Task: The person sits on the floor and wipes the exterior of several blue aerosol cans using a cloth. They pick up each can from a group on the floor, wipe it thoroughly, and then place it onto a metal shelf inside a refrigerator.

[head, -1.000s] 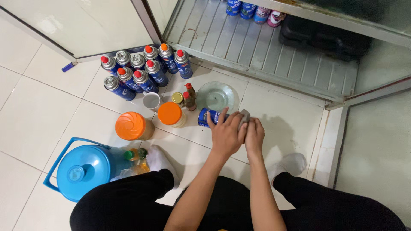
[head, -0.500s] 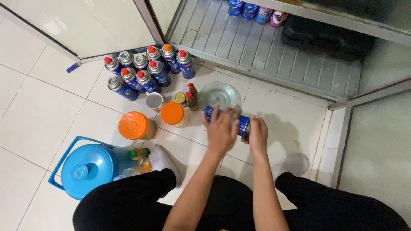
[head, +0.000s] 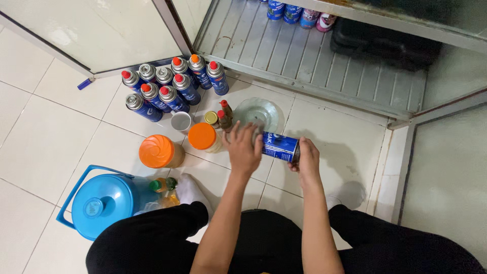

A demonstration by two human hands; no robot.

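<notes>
A blue gas canister (head: 280, 146) lies on its side between my hands, just above the white tiled floor. My left hand (head: 243, 148) grips its left end. My right hand (head: 306, 160) holds its right end, fingers curled around the base. Just beyond the canister sits a clear glass lid (head: 256, 112). A cluster of several upright blue gas canisters (head: 170, 89) with red, orange and silver tops stands to the far left, near the cabinet door.
Two orange-lidded jars (head: 159, 151) (head: 204, 137), a white cup (head: 180, 121) and small sauce bottles (head: 223, 115) stand left of my hands. A blue water jug (head: 99, 203) sits by my left knee. An open metal cabinet (head: 314, 56) holds cans and a black case (head: 385, 43).
The canister has been turned from upright under my hands to lying sideways, and my hands have spread apart to its two ends.
</notes>
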